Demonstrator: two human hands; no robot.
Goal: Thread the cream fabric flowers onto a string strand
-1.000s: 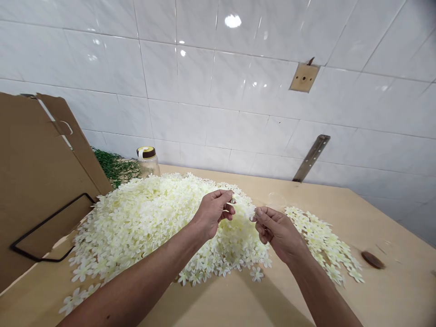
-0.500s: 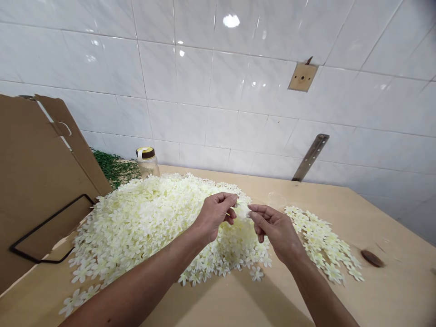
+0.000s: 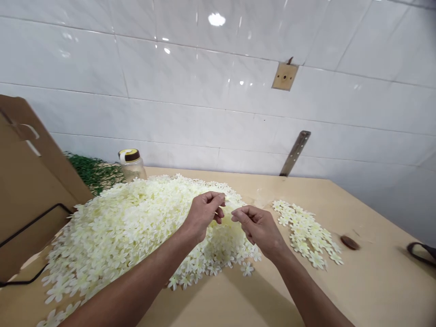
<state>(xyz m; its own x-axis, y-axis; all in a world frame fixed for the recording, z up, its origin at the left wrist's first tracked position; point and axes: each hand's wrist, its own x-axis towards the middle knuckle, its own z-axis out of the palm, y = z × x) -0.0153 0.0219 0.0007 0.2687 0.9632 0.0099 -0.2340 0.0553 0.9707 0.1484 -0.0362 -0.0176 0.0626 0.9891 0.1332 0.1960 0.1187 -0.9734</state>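
A large heap of white and pale yellow artificial flowers [image 3: 126, 227] covers the left and middle of the wooden table [image 3: 218, 304]. Above its right part is my left hand [image 3: 204, 213], thumb and fingers pinched together on something I cannot make out. Just to the right, my right hand [image 3: 257, 227] is also pinched, its fingertips turned toward the left hand with a small gap between them. Anything thin between the fingertips is lost against the pale blossoms. A smaller, flatter group of the same flowers [image 3: 303, 231] lies to the right of my right hand.
A cardboard box [image 3: 34, 181] stands at the left, with green netting [image 3: 97, 172] and a clear bottle [image 3: 132, 165] behind the heap. A metal strip [image 3: 295, 153] leans on the tiled wall. On the right lie a brown oval object [image 3: 349, 242] and a black-rimmed item [image 3: 420, 252].
The view has turned to the right, so everything sits further left and the black-rimmed item shows at the right edge. My hands remain close together; the right fingers are more closely bunched.
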